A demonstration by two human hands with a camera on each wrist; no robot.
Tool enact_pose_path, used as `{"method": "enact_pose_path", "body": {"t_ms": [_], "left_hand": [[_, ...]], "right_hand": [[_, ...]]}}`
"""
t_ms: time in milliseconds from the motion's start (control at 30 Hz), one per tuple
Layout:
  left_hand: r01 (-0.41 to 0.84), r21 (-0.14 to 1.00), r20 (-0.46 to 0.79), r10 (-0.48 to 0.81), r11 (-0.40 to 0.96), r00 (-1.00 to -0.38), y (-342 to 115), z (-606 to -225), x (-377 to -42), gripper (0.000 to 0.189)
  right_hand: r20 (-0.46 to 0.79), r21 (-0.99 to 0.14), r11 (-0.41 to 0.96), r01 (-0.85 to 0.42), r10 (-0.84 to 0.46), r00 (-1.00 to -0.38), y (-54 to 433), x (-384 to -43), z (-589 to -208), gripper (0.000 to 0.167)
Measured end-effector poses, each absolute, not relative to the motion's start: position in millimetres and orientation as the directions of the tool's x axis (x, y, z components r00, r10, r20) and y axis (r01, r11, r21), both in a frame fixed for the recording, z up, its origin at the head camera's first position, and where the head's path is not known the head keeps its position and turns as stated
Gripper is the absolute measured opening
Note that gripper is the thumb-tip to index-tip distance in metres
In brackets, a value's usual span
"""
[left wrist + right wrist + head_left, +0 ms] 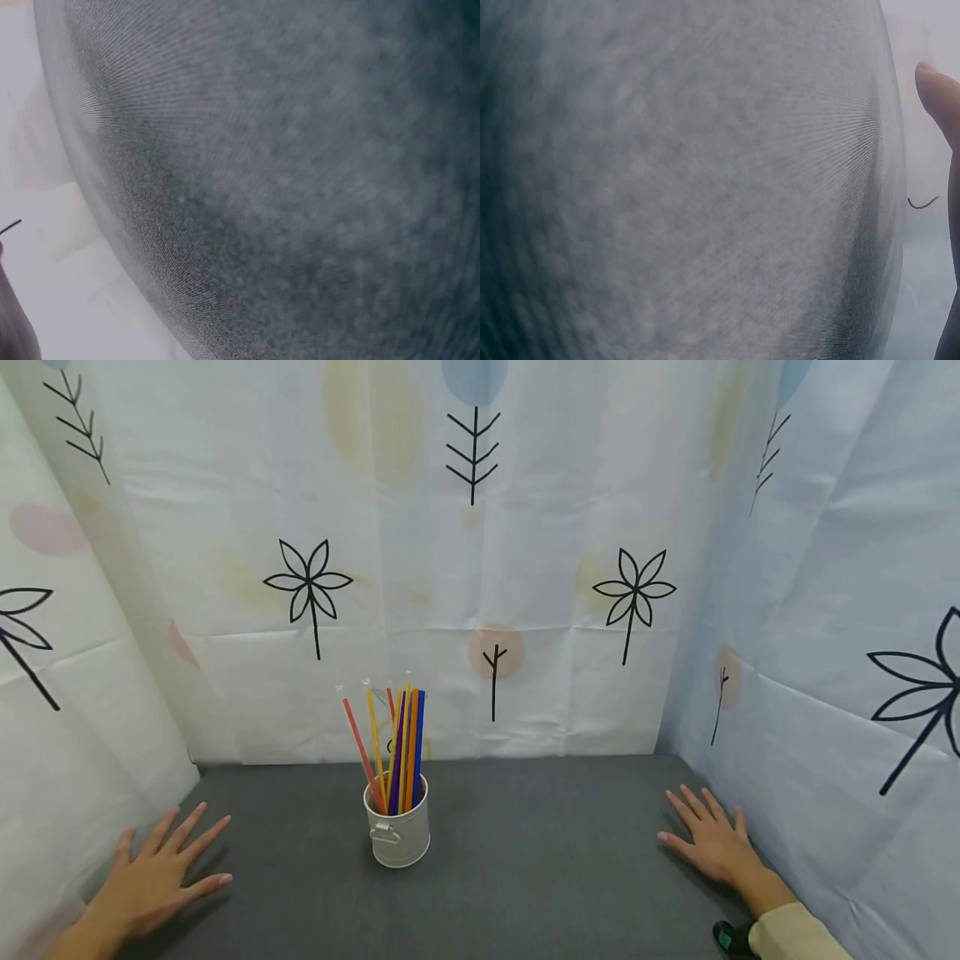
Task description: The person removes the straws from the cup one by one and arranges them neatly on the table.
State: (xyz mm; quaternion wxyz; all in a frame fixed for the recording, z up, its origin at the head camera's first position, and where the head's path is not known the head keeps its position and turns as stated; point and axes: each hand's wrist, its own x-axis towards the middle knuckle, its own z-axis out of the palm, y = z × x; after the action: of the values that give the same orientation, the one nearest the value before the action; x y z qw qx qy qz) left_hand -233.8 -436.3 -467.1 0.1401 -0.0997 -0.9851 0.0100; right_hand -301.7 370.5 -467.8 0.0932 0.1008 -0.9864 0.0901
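A small white metal bucket (402,843) with a side handle stands upright left of the middle in the head view. Several drinking straws (405,743) in red, yellow, orange, purple and blue lean inside it, some with clear wrapping at the top. At the left, my left hand (146,881) is spread with straight fingers over the grey table and holds nothing. On the far right, my right hand (716,843) is likewise spread, its fingers pointing forward. The bucket lies between the two hands, apart from both. Both wrist views mostly show blurred grey cloth, with part of a hand at the edge.
The grey tabletop (540,852) runs back to a white printed curtain (547,693). More of this curtain encloses the left and right sides, close beside each hand. A black device (731,937) sits at the right wrist by a beige sleeve (795,933).
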Motion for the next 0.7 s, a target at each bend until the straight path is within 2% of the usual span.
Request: {"method": "enact_pose_path", "body": {"t_ms": [167,400,567,700], "left_hand": [[0.237,-0.078,0.353,0.249,0.968,-0.902,-431,-464,-235,0.085],[0.330,-0.081,0.483,0.327,0.941,-0.812,-417,-456,-237,0.079],[0.394,-0.014,0.546,0.337,0.919,-0.767,-402,-448,-238,0.072],[0.419,0.060,0.573,0.312,0.906,-0.758,-388,-444,-238,0.070]], "right_hand": [[0.265,-0.150,0.955,-0.257,-0.211,-0.941,364,-301,-463,0.079],[0.374,-0.165,0.931,-0.327,-0.248,-0.894,349,-301,-452,0.072],[0.494,-0.183,0.889,-0.420,-0.286,-0.821,333,-301,-445,0.067],[0.566,-0.205,0.842,-0.500,-0.315,-0.762,318,-301,-440,0.064]]}}
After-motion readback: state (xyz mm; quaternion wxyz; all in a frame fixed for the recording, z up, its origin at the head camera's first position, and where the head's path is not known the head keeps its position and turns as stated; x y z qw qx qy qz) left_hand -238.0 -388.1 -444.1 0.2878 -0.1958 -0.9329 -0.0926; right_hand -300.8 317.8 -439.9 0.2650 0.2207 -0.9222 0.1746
